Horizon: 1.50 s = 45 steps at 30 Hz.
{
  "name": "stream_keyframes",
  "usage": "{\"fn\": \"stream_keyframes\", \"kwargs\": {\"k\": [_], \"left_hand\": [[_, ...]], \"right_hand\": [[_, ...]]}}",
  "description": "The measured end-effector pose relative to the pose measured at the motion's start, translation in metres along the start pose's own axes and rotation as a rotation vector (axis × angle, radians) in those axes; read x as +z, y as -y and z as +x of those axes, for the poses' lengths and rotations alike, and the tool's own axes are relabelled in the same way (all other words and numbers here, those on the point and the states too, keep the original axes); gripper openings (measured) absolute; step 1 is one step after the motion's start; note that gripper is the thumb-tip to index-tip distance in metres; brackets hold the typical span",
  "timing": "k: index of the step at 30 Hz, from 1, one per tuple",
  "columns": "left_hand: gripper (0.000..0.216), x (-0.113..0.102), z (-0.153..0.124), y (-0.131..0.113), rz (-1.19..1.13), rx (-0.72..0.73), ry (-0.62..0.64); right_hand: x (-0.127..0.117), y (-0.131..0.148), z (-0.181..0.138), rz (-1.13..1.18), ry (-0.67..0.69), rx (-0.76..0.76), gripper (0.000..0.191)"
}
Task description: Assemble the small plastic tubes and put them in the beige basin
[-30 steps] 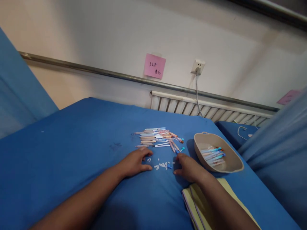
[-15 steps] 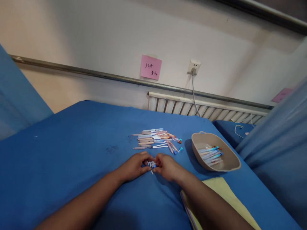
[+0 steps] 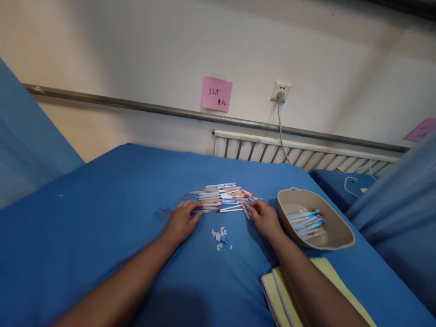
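A pile of pens and pen parts [image 3: 218,198] lies on the blue bed cover, its pieces roughly side by side. At the pile's left end is my left hand [image 3: 182,222], thumb and fingers apart around the pen ends. My right hand [image 3: 266,218] is curved at the opposite end, fingertips against pinkish pen barrels [image 3: 245,210] and hiding some of the ends. Neither hand lifts anything. Nearer to me, between my forearms, small white pieces [image 3: 218,236] sit in a loose heap with a few blue ones [image 3: 224,240].
A beige basket [image 3: 335,231] holding several pens [image 3: 304,221] stands right of my right hand. Under my right forearm lies a folded yellow cloth [image 3: 272,290]. Behind the blue-covered surface [image 3: 112,204] are a radiator [image 3: 262,153] and a wall socket [image 3: 280,91] with a cord.
Both hands have left the small white pieces and moved forward and apart to the two ends of the pen pile. The white and blue pieces are now uncovered. The view has shifted slightly.
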State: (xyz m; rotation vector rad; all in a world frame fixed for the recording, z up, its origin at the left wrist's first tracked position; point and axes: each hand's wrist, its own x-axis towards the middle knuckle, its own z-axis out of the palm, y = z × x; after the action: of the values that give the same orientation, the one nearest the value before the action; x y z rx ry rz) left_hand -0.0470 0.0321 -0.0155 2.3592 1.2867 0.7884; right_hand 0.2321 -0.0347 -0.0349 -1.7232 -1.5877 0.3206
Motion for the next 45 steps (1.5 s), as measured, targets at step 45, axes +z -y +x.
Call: {"fn": "stream_keyframes", "kwargs": {"k": [45], "left_hand": [[0.019,0.008,-0.008,-0.021,-0.411,-0.144,0.054]], "right_hand": [[0.018,0.016,-0.011,0.31,0.084,-0.18,0.015]]}}
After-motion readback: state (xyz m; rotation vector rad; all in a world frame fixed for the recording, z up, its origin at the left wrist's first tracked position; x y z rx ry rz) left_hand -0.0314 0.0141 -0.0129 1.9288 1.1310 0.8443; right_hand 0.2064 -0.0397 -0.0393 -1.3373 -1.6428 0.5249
